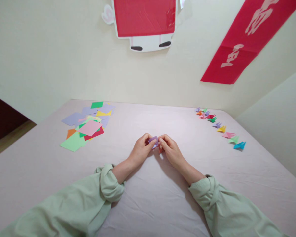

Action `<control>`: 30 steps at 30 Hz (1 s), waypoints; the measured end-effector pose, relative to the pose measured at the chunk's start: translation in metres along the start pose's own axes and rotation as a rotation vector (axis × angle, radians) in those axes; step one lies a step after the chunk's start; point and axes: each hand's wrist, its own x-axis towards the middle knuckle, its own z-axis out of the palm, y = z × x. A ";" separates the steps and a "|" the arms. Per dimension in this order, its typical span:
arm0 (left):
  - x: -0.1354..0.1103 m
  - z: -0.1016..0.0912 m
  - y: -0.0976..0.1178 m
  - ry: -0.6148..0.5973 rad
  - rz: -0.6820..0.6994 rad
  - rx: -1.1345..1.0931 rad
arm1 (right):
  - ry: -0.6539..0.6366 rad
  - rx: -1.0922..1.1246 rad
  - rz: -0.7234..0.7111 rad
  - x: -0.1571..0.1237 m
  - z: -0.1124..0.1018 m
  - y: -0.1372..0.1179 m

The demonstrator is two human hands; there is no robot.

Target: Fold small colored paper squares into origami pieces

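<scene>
A small folded purple paper (154,141) is held up between my two hands over the middle of the table. My left hand (141,148) pinches it from the left, the thumb lying across its front. On the other side, my right hand (171,148) has thumb and forefinger pressed together at the paper's right edge. Its fingertips partly hide that edge, so the fold there does not show clearly.
Loose coloured paper sheets (90,127) lie in an overlapping pile at the left. A slanting row of small folded paper figures (222,129) runs along the right. The pale cloth-covered table (148,204) meets a wall (153,79) at the back.
</scene>
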 end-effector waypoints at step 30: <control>-0.003 -0.003 0.003 -0.040 0.067 0.192 | 0.007 -0.065 -0.013 0.000 0.000 0.000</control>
